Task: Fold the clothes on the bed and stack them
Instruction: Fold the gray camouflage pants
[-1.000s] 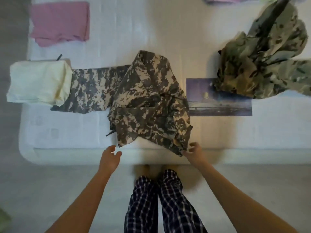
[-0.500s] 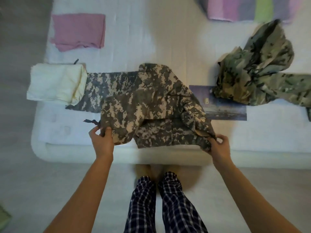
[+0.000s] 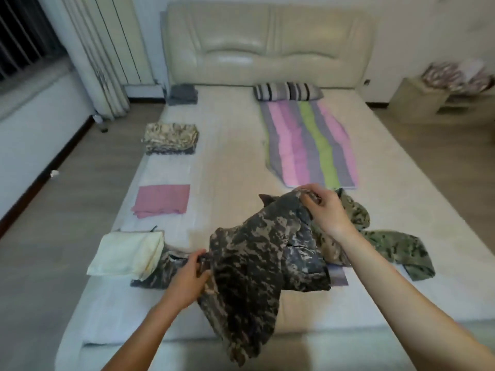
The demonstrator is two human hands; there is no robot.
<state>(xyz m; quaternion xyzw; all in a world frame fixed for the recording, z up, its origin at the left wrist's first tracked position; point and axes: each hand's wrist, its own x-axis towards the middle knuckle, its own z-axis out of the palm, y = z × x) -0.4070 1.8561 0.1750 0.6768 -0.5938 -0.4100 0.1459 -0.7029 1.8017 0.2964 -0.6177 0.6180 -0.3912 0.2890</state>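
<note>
grey camo garment (image 3: 254,263) held up over foot end of bed (image 3: 230,156), left hand (image 3: 187,279) fingers curled round its low edge, right hand (image 3: 325,210) pinching its raised corner, green camo heap (image 3: 388,247) on bed's right side, folded cream cloth (image 3: 126,255) at bed's left edge

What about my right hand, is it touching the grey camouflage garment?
Touching. The head view shows the right hand with fingers curled round a raised edge of the grey camouflage garment, pinching the fabric above the bed.
</note>
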